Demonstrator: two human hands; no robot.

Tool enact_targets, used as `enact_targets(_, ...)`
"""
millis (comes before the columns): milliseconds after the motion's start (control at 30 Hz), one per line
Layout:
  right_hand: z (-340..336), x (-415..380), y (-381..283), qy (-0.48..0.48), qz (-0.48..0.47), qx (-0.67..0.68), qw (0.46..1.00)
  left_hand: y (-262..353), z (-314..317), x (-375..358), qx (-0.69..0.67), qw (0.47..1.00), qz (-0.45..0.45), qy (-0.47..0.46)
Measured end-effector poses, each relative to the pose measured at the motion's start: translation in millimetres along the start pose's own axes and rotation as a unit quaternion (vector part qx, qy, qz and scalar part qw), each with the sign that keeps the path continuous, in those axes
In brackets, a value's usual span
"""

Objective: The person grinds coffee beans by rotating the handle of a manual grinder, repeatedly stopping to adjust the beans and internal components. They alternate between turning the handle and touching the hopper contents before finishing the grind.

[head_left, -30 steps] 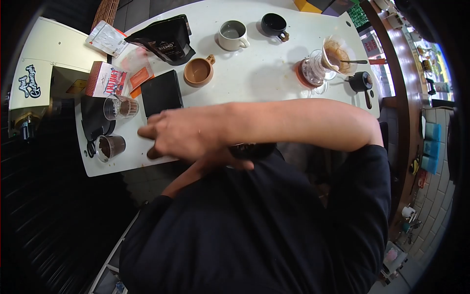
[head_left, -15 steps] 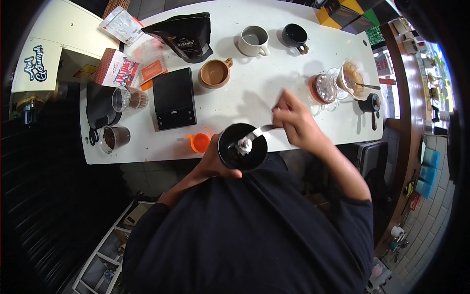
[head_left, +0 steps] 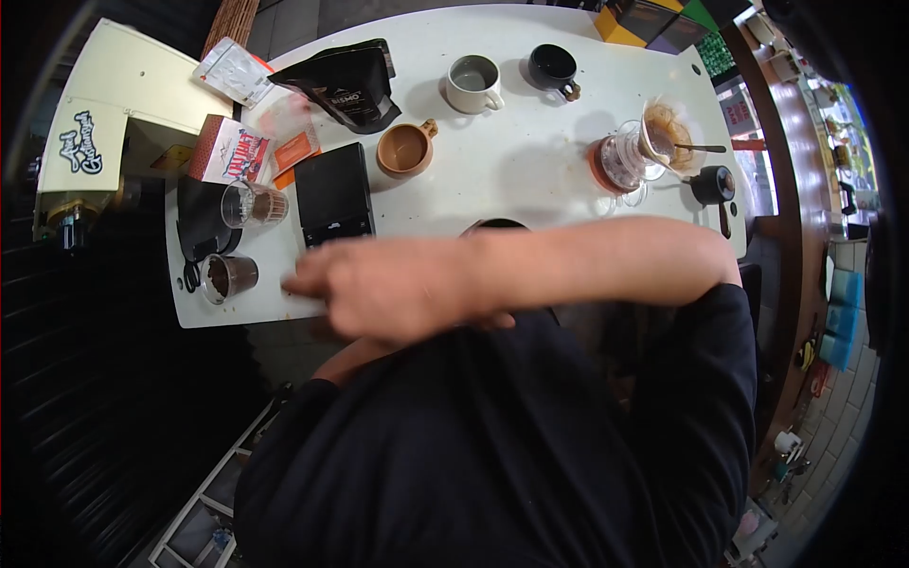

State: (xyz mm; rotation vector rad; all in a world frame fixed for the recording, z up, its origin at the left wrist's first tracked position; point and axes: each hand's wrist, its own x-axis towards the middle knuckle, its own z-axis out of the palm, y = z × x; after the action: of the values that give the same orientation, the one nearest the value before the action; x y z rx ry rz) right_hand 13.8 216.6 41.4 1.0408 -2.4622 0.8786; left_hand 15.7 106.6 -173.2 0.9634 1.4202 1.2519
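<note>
1. Forearm (head_left: pixel 597 260) and right hand (head_left: pixel 398 289) reach across the near side of the black scale (head_left: pixel 333 189); the hand is blurred, its grip impossible to tell.
2. Beneath them, to the near right of the scale, the left hand (head_left: pixel 500 322) shows little more than a digit and, farther left, its wrist; the two hands overlap in view, and whether the lower one is closed on anything cannot be told.
3. Just beyond the forearm, right of the scale, rises the arc of a dark round-rimmed vessel (head_left: pixel 497 225), likely a hand coffee grinder. It should prove stiff and fairly weighty, its smooth wall apt to slip or twist; the sensible hold is a full wrap around the body, below the rim. Body, contents and any crank are hidden.
4. The scale itself loses its near edge behind the right hand; its markings are too small to read.
5. Farther back, beyond the scale, stands a black coffee pouch (head_left: pixel 346 95), its smaller print illegible.
</note>
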Motion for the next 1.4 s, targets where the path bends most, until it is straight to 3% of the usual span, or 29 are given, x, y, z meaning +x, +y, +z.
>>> enact_targets(67,12,-8,39,0.058,0.071,0.006,0.996,93,-15,-10,0.09,0.983,0.151,-0.051)
enact_targets(100,-3,-15,48,0.019,0.136,0.022,0.99,99,-20,-16,0.151,0.973,0.166,-0.052)
enact_targets(133,-21,-28,54,-0.023,0.199,0.037,0.979,101,-22,-19,0.148,0.974,0.165,-0.041)
enact_targets(200,-17,-71,73,0.051,0.234,0.056,0.969,101,-26,-25,-0.078,0.992,0.07,-0.072)
enact_targets(267,-30,-107,57,0.062,0.336,0.038,0.939,93,-29,-33,-0.278,0.96,-0.028,-0.015)
enact_targets(333,-16,-144,34,0.082,0.374,0.018,0.924,94,-33,-33,-0.286,0.955,-0.067,0.038)
enact_targets(400,-26,-150,-3,0.12,0.417,-0.026,0.9,86,-23,-29,-0.198,0.979,0.037,0.039)
enact_targets(433,-25,-156,-15,0.141,0.398,-0.01,0.906,94,-21,-26,-0.193,0.978,0.064,0.042)
enact_targets(467,-24,-159,-30,0.164,0.383,0.005,0.909,84,-32,-25,-0.203,0.979,-0.012,0.028)
enact_targets(533,-22,-145,-76,0.111,0.364,0.061,0.923,79,-25,-12,-0.199,0.975,0.043,0.085)
enact_targets(567,-18,-134,-84,0.123,0.281,0.093,0.947,82,-27,-5,-0.197,0.976,0.048,0.084)
enact_targets(633,-6,-98,-90,0.133,0.132,0.091,0.978,91,-25,-4,0.021,0.998,0.046,0.04)
enact_targets(667,-2,-76,-85,0.128,0.062,0.049,0.989,114,-14,5,0.057,0.995,0.077,0.036)
enact_targets(733,6,-39,-62,0.055,0.001,0.035,0.998,124,8,11,0.162,0.985,0.052,-0.013)
enact_targets(767,6,-25,-46,0.059,0.0,0.028,0.998,126,16,5,0.117,0.985,0.117,0.043)
enact_targets(800,4,-15,-28,0.065,0.001,0.026,0.998,124,13,4,0.119,0.985,0.117,0.032)
enact_targets(867,15,-26,40,0.125,0.044,-0.026,0.991,115,-2,-2,0.196,0.941,0.277,0.005)
enact_targets(900,5,-49,66,0.1,0.141,-0.021,0.985,115,-1,-9,0.041,0.987,0.155,-0.016)
enact_targets(933,-9,-78,77,0.069,0.232,-0.015,0.97,110,-8,-14,0.03,0.988,0.151,0.006)
enact_targets(1000,-32,-136,61,0.02,0.388,-0.024,0.921,88,-19,-18,-0.136,0.99,0.016,0.038)
enact_targets(1067,-20,-169,12,0.069,0.429,0.015,0.9,86,-28,-11,-0.118,0.989,0.004,0.093)
enact_targets(1133,-18,-160,-47,0.084,0.367,-0.021,0.926,89,-23,-9,0.005,0.985,0.083,0.153)
enact_targets(1200,-30,-129,-78,0.038,0.275,0.02,0.96,90,-21,-8,0.019,0.987,0.083,0.135)
enact_targets(1267,-18,-97,-80,0.086,0.154,-0.043,0.983,110,-16,-4,-0.125,0.984,-0.074,0.101)
enact_targets(1300,-11,-82,-81,0.091,0.124,-0.079,0.985,107,-14,-3,-0.122,0.985,-0.074,0.092)
enact_targets(1400,1,-48,-64,0.102,0.081,-0.088,0.988,78,-16,0,0.089,0.988,0.126,-0.004)
